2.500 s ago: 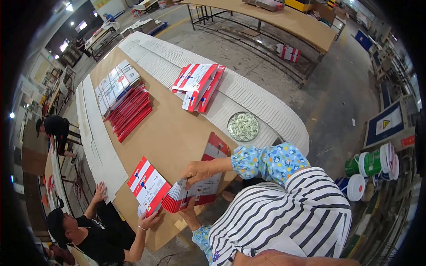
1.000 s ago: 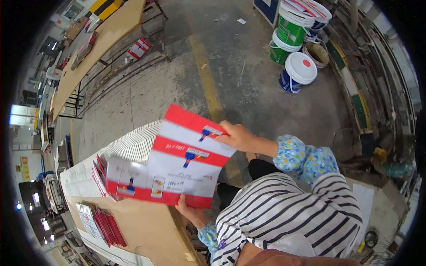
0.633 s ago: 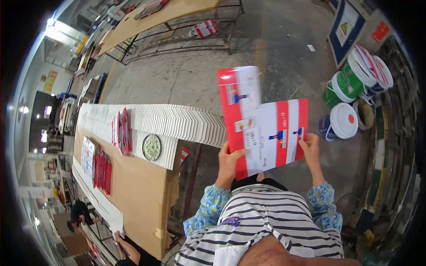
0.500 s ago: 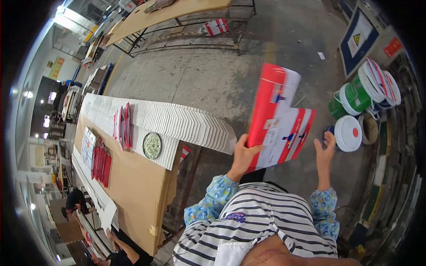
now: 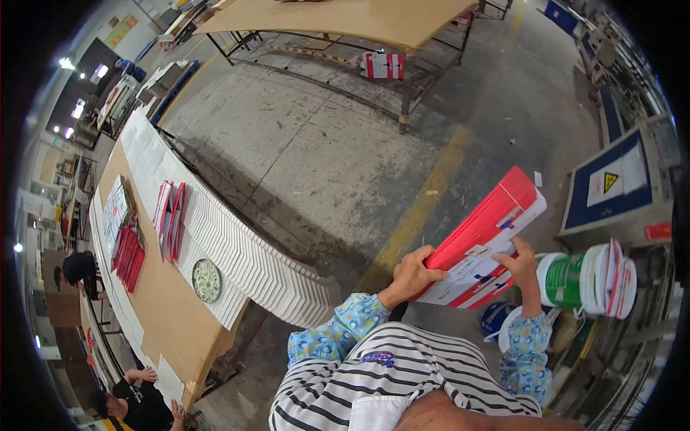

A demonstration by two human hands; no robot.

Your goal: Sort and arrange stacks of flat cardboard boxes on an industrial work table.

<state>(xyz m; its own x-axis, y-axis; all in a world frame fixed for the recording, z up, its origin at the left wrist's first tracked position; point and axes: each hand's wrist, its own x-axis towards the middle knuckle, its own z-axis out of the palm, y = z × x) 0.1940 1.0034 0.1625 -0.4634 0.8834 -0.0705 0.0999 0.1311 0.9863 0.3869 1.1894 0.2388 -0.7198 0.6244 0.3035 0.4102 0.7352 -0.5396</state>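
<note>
In front of my body, over the floor, I hold a stack of red and white printed cardboard pieces (image 5: 483, 248), tilted with its far end up to the right. My left hand (image 5: 413, 276) is closed on its near left edge, the thumb over the top face. On the opposite side, my right hand (image 5: 525, 269) has bent fingers at the edge and face of the same stack; some of its fingertips are hidden behind it. Printed sleeves cover both forearms.
On my left, a board-topped table (image 5: 180, 320) bears overlapping white sheets (image 5: 244, 230), red card bundles (image 5: 169, 219) and a round patterned dish (image 5: 207, 280). A co-worker (image 5: 140, 402) is beyond it. Buckets (image 5: 564, 280) and a blue-panelled cabinet (image 5: 611, 183) stand right; another table (image 5: 323, 18) stands ahead.
My right hand, apart from the stack before, has come in to its right side. The stack has swung rightward and tilted, still in my left hand. The whole view has turned to the right.
</note>
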